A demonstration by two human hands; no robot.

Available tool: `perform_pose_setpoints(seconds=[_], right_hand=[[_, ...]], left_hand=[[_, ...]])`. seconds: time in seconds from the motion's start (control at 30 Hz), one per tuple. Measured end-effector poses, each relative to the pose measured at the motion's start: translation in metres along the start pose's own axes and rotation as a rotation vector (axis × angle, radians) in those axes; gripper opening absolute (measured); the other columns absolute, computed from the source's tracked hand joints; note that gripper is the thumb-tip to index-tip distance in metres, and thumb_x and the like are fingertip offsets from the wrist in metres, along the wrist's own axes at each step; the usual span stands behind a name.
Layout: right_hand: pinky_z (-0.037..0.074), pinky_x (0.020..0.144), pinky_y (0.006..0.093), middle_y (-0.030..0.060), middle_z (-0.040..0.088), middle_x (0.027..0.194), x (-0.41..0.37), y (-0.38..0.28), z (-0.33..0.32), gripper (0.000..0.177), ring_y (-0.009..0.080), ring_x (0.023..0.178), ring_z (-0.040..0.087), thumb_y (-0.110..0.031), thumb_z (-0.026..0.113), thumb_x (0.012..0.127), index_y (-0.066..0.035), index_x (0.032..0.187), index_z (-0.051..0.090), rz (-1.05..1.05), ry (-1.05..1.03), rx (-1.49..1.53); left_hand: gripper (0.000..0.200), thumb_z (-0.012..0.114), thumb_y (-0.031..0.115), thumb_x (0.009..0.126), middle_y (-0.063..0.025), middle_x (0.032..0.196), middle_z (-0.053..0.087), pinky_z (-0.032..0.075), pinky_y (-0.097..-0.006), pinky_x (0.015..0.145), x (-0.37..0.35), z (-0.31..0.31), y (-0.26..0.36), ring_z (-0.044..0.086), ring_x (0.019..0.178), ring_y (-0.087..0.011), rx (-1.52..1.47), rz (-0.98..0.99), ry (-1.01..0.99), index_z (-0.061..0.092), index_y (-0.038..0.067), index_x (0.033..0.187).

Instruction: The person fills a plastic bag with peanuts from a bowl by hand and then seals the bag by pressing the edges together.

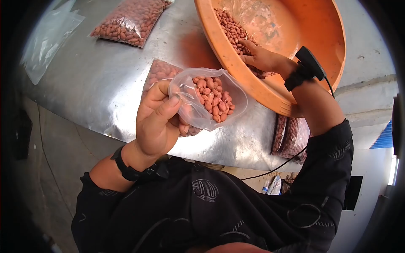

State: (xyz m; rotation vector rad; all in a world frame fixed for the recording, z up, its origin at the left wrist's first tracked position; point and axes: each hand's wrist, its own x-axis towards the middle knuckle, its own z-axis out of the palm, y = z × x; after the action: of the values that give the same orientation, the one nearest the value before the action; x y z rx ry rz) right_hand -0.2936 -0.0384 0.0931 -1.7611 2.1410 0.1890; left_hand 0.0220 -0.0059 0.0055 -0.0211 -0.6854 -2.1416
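Observation:
My left hand (157, 120) pinches the rim of a clear plastic bag (240, 98) between thumb and fingers. The bag's mouth gapes toward me, and reddish-skinned peanuts (214, 99) lie inside it. Over in the orange basin (312, 25), my right hand (263, 58) reaches down into a heap of loose peanuts (231, 30) along the near side wall. Its thumb and a finger show stretched apart; the other fingertips are hidden.
A filled peanut bag (131, 21) lies at the back of the metal table (101, 84). Flat plastic bags (48, 42) rest at the far left. More filled bags (293, 135) sit below the basin near the table edge, where a black cable (274, 169) runs.

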Motion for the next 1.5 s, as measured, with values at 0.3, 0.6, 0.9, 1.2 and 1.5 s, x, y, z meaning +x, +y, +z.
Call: perform_pose_setpoints(seconds=[0.3,0.6,0.9,1.2,1.5], right_hand=[[0.044,0.074,0.0353,0.0183,0.059,0.087,0.010,0.022,0.006,0.028,0.0274,0.083,0.057,-0.006,0.055,0.075,0.000,0.102,0.053,-0.171,0.169,-0.133],[0.037,0.053,0.0295,0.0022,0.044,0.064,-0.016,0.018,-0.030,0.005,0.0119,0.059,0.041,-0.005,0.053,0.073,-0.003,0.077,0.050,-0.151,0.213,0.023],[0.037,0.057,0.0212,-0.0026,0.044,0.066,-0.110,-0.110,-0.053,0.006,0.0064,0.062,0.041,-0.006,0.054,0.084,-0.004,0.081,0.049,-0.639,0.078,0.300],[0.047,0.073,0.0325,0.0119,0.057,0.087,-0.101,-0.139,0.004,0.028,0.0244,0.078,0.058,-0.005,0.059,0.078,-0.002,0.106,0.057,-0.790,0.202,-0.124],[0.048,0.072,0.0349,0.0143,0.061,0.087,-0.119,-0.138,-0.020,0.023,0.0285,0.080,0.060,-0.012,0.062,0.077,-0.001,0.097,0.062,-0.517,0.266,0.015]], left_hand=[[0.012,0.046,0.011,0.090,-0.0085,0.077,0.058,0.044,-0.0220,0.050,0.000,0.003,0.002,0.052,0.055,-0.0100,-0.022,-0.011,0.035,0.047,0.003,0.099],[0.010,0.043,0.011,0.091,-0.0070,0.080,0.057,0.042,-0.0215,0.052,0.002,0.000,-0.003,0.050,0.061,-0.0109,0.005,0.013,-0.027,0.048,0.005,0.097],[0.008,0.048,0.012,0.091,-0.0054,0.076,0.057,0.044,-0.0214,0.056,0.001,0.021,0.003,0.052,0.064,-0.0094,0.014,0.032,0.021,0.051,0.005,0.092],[0.007,0.050,0.011,0.090,-0.0051,0.071,0.056,0.043,-0.0220,0.056,-0.001,0.039,0.005,0.052,0.060,-0.0115,0.037,-0.014,0.032,0.051,0.004,0.087],[0.004,0.052,0.009,0.088,-0.0047,0.070,0.055,0.042,-0.0225,0.052,-0.005,0.047,0.013,0.051,0.058,-0.0119,0.067,-0.028,0.127,0.050,0.007,0.086]])
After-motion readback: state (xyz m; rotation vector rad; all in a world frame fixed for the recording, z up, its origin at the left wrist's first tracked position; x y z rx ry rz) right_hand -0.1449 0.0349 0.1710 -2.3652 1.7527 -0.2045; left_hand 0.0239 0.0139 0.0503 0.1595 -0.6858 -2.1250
